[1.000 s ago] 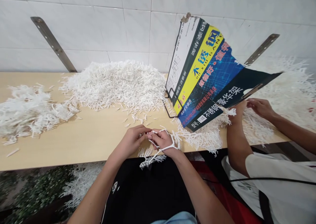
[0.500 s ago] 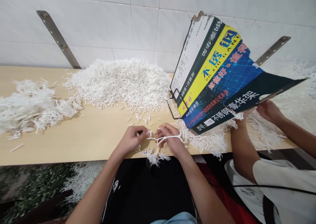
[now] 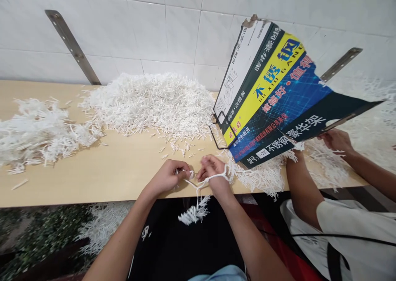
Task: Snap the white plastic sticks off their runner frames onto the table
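Observation:
My left hand (image 3: 171, 176) is closed in a pinch near the table's front edge, with a bit of white, cord-like branched strand (image 3: 203, 183) at its fingertips. The strand runs across to my right hand (image 3: 215, 174) and lies over the back of it near the wrist. The right hand's fingers are curled together; what they hold, if anything, is hidden. A white tufted end (image 3: 194, 215) of the strand hangs below the table edge, in front of my black clothing. Behind my hands, small white slivers lie scattered on the wooden table (image 3: 133, 165).
A big heap of white slivers (image 3: 151, 103) lies against the tiled wall, with a looser pile (image 3: 40, 134) at left. A printed cardboard panel (image 3: 272, 95) stands in a black wire holder (image 3: 220, 142). Beyond it, a co-worker's hands (image 3: 337, 142) are among more white pieces.
The tufted end has swung down below the table edge. My left hand has shifted slightly right, and the white tuft at its fingertips has mostly gone from sight.

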Demonstrator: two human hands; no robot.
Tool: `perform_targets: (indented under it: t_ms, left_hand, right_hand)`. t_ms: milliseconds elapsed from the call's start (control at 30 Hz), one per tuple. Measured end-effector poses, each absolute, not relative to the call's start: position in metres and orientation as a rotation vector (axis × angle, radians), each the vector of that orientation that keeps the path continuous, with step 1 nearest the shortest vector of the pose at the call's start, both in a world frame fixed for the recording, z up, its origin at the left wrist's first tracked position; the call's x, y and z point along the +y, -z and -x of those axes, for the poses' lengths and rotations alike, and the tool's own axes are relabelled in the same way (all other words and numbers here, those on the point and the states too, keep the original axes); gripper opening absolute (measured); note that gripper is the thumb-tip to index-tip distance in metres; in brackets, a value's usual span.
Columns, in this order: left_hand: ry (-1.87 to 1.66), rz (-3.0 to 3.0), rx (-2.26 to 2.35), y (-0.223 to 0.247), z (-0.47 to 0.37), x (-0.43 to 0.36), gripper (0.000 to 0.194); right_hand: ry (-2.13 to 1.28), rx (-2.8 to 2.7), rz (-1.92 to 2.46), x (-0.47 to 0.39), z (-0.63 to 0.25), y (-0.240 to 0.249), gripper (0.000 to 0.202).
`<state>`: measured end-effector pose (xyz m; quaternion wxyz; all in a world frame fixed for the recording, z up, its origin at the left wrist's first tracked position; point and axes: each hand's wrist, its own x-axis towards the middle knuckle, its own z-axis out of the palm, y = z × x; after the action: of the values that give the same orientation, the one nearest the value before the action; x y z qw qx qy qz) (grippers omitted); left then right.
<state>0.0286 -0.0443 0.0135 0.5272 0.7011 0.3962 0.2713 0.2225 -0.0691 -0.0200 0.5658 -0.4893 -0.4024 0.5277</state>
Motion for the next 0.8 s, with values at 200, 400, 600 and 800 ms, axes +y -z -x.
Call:
perform_targets:
  t_ms: [200,400,600,800]
  left_hand:
    - [-0.759,-1.625,1.103,-0.007,-0.028,-0.043,0.028]
    - [-0.779,-1.668,1.099,-0.006,-0.032,-0.042,0.032]
    - [-0.791,-1.686,1.109,-0.008,-0.030,-0.044,0.030]
    - [-0.963,-1.543,0.989,-0.006,-0.030,-0.045,0.040]
  right_hand:
    - [-1.004,-1.042,1.229,-0.062,-0.215,0.025,0.044]
    - [-1.026,-1.383,1.326,-0.065,-0.214,0.030,0.033]
    - [-0.927,-0.951,1.272,-0.057,-0.220,0.033,0.037]
    - [-0.740,-1.419,1.328,-0.074,-0.212,0.012,0.055]
